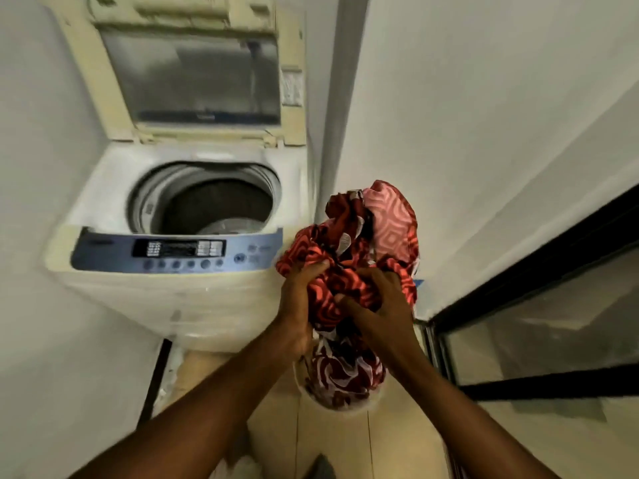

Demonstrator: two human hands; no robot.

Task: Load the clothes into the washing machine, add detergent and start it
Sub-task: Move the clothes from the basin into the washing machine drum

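red cloth: patterned bundle of clothes (359,257) bunched up, hanging in the air to the right of the washing machine (179,216), tail trailing down into a white basket (342,406) on the floor
left hand (304,292): fingers curled tight, gripping the left underside of the bundle
right hand (377,302): fingers spread then clenched into the cloth, gripping the right underside
key relation: drum (207,202) lying up and to the left of both hands, past the control panel (179,250); bundle sitting level with the panel, not yet over the opening
nearer hand: left, closer to the drum; right trailing on the wall side
long axis: bundle running roughly vertical, top lobe above the hands, tail below
lid (193,74): standing fully open, nothing blocking the drop
drum contents: looking empty, blurred, hard to say for sure
next, judging: needing a lift leftward, tail clearing the panel edge
risk: tail snagging on the basket rim or dragging across buttons
detergent: not showing
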